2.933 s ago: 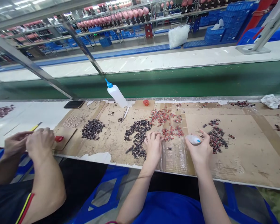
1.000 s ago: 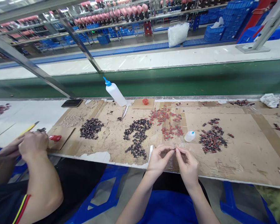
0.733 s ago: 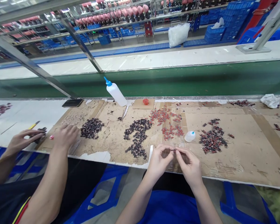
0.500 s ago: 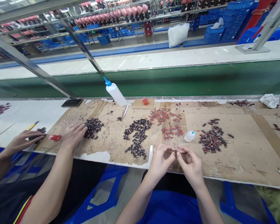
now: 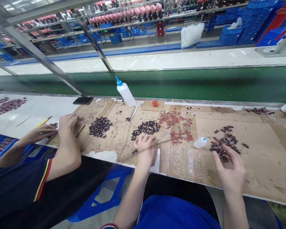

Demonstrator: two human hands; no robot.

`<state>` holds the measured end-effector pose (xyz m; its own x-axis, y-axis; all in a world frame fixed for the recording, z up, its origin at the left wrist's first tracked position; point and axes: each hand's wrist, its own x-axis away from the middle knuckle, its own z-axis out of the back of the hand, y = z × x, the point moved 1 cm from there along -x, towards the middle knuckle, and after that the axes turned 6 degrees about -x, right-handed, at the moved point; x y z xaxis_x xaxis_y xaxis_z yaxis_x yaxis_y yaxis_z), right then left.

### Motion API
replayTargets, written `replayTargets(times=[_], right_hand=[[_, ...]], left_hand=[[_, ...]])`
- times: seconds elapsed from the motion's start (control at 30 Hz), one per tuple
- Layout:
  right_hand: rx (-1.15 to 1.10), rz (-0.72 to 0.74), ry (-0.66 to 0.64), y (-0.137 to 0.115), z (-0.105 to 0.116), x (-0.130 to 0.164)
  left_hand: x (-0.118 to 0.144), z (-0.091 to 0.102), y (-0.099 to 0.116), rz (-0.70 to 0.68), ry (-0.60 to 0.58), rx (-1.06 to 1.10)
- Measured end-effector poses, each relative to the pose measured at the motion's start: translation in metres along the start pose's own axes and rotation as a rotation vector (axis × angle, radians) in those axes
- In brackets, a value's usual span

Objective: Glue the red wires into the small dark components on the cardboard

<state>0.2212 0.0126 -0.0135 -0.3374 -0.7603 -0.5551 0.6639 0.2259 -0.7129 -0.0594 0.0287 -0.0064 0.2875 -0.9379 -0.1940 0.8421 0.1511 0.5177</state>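
My left hand (image 5: 145, 146) is over the front of the pile of small black parts (image 5: 146, 127). Its fingers are bent and drawn together, and the fingertips hide whatever they pinch. Thumb and forefinger of my right hand (image 5: 231, 167) are spread apart at the near edge of a heap of small black-and-red pieces (image 5: 228, 140); I see nothing held between them. Left of that heap a small white squeeze bottle (image 5: 200, 142) lies tipped over. Loose small red pieces (image 5: 181, 135) are scattered on the cardboard (image 5: 181, 162) between my hands.
A co-worker's hands (image 5: 68, 122) work at the left, beside another black pile (image 5: 100, 127). Further back are a white bottle with a blue tip (image 5: 126, 94), a red cap (image 5: 155, 103) and a phone (image 5: 83, 100). A green wall (image 5: 181, 82) runs behind the table.
My hands were together over the table's front edge, fingertips meeting on a small piece. They have parted, the left to the black pile, the right to the black-and-red heap.
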Motion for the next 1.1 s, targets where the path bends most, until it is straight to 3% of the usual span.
replayTargets(times=[0.13, 0.33, 0.57, 0.7, 0.93, 1.1], right_hand=[[0.088, 0.128, -0.095, 0.005, -0.025, 0.001], [0.029, 0.056, -0.177, 0.007, -0.049, 0.001], [-0.369, -0.353, -0.221, -0.01, -0.036, 0.006], [-0.557, -0.462, -0.113, -0.012, -0.028, 0.008], [-0.795, -0.617, 0.113, -0.007, -0.026, 0.013], [-0.653, -0.583, 0.029, -0.015, -0.032, 0.017]], left_hand=[[-0.016, -0.005, -0.012, -0.062, -0.049, -0.049], [-0.005, -0.006, 0.002, -0.135, -0.054, -0.021], [0.012, -0.02, 0.03, -0.233, -0.217, 0.291], [0.018, -0.027, 0.036, -0.204, -0.23, 0.369], [0.039, -0.038, 0.052, -0.131, -0.308, 0.231], [0.039, -0.037, 0.045, -0.126, -0.33, 0.196]])
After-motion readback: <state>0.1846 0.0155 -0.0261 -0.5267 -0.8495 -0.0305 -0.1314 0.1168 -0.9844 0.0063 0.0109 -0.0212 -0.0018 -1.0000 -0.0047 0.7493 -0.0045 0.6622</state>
